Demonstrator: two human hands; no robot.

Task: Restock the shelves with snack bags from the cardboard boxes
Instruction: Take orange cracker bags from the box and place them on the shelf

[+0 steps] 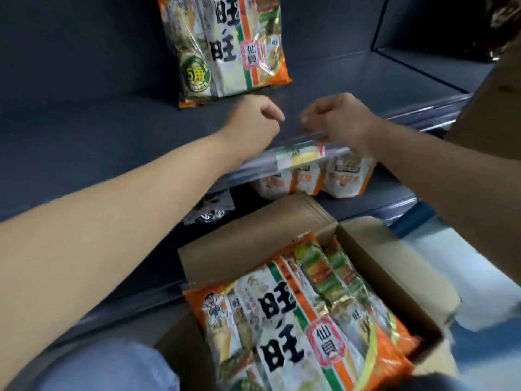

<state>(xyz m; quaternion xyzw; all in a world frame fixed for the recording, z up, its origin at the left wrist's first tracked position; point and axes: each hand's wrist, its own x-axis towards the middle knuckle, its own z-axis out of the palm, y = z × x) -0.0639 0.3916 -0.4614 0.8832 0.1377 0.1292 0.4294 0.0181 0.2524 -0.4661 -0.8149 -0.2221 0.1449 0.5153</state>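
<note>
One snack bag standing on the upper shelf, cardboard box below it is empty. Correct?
Not quite. The head view shows the cardboard box is not empty: it holds several more orange snack bags. The rest is right: one snack bag stands on the upper shelf.

Your single head-worn wide-angle camera faces forward and down at close range: the shelf lies far, the open cardboard box near, below you.

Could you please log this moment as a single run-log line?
stage: restocking | bag on shelf | left hand, right hand: curled, empty, over shelf edge | box holds bags
</note>
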